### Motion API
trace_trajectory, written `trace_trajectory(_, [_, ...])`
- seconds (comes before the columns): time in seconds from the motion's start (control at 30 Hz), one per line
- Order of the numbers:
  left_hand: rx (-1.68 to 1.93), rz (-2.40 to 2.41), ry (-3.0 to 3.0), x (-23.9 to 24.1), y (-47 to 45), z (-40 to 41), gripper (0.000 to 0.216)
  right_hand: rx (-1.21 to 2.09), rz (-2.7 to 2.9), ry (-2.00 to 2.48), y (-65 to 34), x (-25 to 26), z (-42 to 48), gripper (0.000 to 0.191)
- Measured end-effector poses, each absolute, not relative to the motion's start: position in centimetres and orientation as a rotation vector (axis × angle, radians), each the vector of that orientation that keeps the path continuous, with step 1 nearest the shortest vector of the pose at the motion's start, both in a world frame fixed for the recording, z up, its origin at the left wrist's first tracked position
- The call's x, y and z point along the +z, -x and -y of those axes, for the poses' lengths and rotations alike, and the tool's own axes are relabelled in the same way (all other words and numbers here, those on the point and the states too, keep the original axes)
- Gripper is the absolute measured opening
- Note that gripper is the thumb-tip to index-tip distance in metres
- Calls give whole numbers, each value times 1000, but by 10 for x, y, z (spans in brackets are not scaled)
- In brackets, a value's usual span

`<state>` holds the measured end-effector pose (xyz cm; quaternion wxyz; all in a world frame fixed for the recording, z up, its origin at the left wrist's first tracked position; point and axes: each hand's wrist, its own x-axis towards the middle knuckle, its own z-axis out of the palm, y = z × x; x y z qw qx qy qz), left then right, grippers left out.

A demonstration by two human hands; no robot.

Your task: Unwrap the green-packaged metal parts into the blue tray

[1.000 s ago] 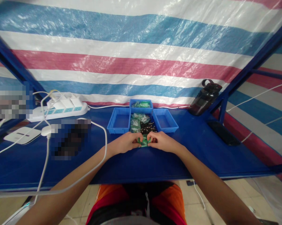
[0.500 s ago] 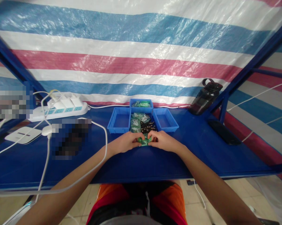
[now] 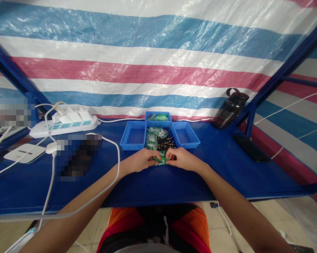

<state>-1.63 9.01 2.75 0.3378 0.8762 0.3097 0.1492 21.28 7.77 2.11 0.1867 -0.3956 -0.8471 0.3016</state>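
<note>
Green packet (image 3: 162, 159) partly covered by hands (image 3: 183, 159), dark pieces (image 3: 166, 142) just beyond them too small to identify, dark object (image 3: 81, 156) well left pixelated out.

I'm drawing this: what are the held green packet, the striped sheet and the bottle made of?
Green packet: probably thin plastic film, shiny and crinkled. Striped sheet: looks like woven plastic, with glossy glare and wrinkles. Bottle: dark, smooth, glossy; likely hard plastic, but unsure.
</note>
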Motion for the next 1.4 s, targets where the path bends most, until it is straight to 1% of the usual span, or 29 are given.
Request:
trace_trajectory(0.17, [371,-811,-2284,29,16,-90,15,840,2401,1086,-213,22,-78,15])
trace_trajectory(0.37, [355,-814,-2295,30,16,-90,13,899,2360,1100,-213,21,-78,11])
trace_trajectory(0.67, [346,-760,-2311,34,16,-88,10,897,2361,1087,-211,23,-75,11])
trace_trajectory(0.87, [411,-725,-2343,33,16,-87,12,924,2311,1074,-215,23,-77,12])
trace_trajectory(1.13, [630,-740,-2343,37,16,-88,18,914,2098,1120,-218,22,-81,16])
trace_trajectory(1.4, [672,-854,-2316,40,15,-86,20,977,2022,1110,-218,17,-82,20])
